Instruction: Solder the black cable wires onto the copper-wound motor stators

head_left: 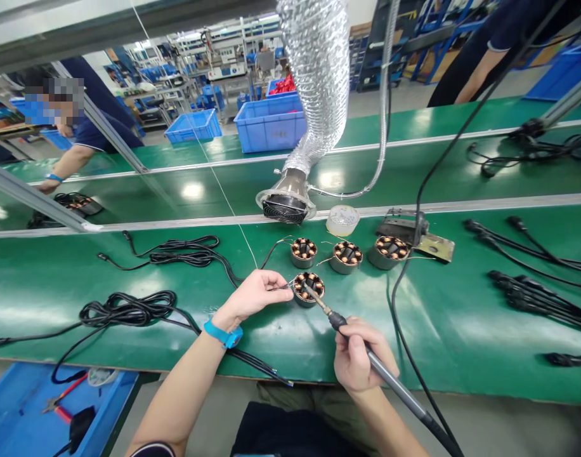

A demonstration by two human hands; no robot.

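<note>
My right hand (364, 357) is closed around the handle of a soldering iron (335, 319). The iron's tip reaches the coils of a round motor stator (309, 298) with copper windings. At that stator's left side, my left hand (257, 293) pinches a thin wire whose end meets the rim. A fine pale strand (224, 193) runs from above down to this hand; whether it is the same wire I cannot tell. Behind stand a small stator (303, 254), a middle stator (346, 257) and a larger stator (389, 252), all with loose leads.
A fume extractor nozzle (287, 203) hangs above the stators, near a round translucent container (342, 220) and a metal fixture (436, 244). Coiled black cables (129, 309) lie left, connector cables (538, 298) right. A blue bin (21, 412) holds pliers. Co-workers' arms (74, 162) show across the bench.
</note>
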